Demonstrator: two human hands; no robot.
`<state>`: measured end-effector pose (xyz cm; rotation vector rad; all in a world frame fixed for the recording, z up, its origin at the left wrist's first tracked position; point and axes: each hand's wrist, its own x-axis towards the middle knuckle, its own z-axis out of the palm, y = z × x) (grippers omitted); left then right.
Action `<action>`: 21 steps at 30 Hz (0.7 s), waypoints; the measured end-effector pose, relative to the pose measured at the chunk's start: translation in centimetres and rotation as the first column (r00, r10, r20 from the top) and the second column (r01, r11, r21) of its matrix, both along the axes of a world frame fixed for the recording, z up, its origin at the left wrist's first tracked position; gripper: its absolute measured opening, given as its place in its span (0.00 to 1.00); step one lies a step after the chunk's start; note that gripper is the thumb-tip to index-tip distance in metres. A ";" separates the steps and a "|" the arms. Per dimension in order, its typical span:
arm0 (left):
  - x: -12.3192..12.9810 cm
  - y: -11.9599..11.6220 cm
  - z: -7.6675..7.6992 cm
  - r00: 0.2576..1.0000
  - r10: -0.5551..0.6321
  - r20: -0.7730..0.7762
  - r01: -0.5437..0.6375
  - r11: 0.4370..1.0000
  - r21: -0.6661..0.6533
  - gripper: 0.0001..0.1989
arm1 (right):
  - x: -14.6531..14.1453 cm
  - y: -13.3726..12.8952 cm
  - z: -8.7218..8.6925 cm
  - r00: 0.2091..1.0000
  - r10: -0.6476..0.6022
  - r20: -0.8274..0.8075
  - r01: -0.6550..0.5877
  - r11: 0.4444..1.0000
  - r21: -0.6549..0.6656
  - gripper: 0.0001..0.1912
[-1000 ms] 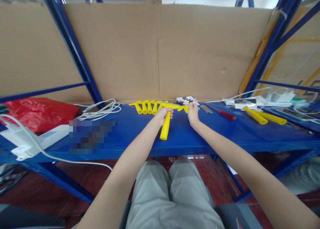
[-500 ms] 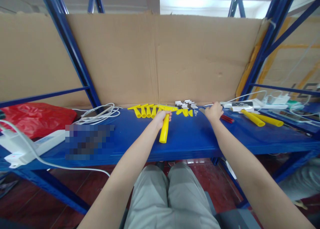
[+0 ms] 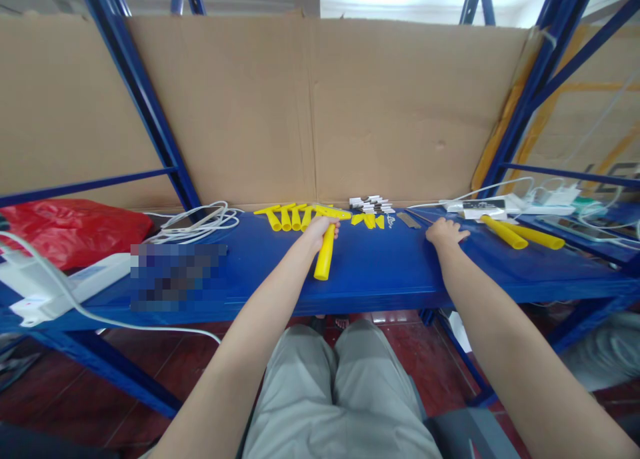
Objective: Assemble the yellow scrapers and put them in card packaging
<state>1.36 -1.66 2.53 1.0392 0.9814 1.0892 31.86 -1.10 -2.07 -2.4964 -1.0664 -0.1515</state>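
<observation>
My left hand [image 3: 324, 231] is wrapped round a yellow T-shaped handle [image 3: 325, 255], whose round end points toward me. My right hand [image 3: 446, 232] lies over the blue table with its fingers spread; the red tool there is hidden beneath it. Left of that hand are a thin metal strip [image 3: 409, 220] and a slim dark rod [image 3: 419, 216]. Several more yellow T-shaped handles [image 3: 286, 219] stand in a row left of my left hand. Small yellow pieces [image 3: 369, 221] and a pile of black-and-white parts [image 3: 371, 205] lie between my hands.
Two yellow tubes [image 3: 535, 237] and a white power strip [image 3: 500, 205] are at the right. A red plastic bag [image 3: 75, 231], coiled white cable [image 3: 213, 224] and another power strip [image 3: 100, 277] occupy the left. Cardboard [image 3: 380, 112] stands behind the blue table [image 3: 375, 265].
My right hand has moved right, from beside the metal strip to over the red tool, and its fingers have spread. My left hand still holds the yellow handle.
</observation>
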 end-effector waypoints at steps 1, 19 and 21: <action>0.0 0.1 0.0 1.000 0.002 -0.003 -0.002 1.000 0.000 0.08 | 0.2 0.0 -0.1 1.000 -0.003 0.002 0.003 1.000 0.008 0.26; 0.1 -0.8 0.4 0.999 0.025 -0.028 -0.025 1.000 0.006 0.11 | 0.3 -0.3 0.4 0.999 -0.050 -0.007 0.049 0.936 0.349 0.17; 0.1 -0.8 0.4 0.999 0.024 -0.031 -0.024 1.000 0.003 0.11 | 0.1 -0.5 0.8 1.000 0.002 0.026 -0.013 0.901 0.434 0.14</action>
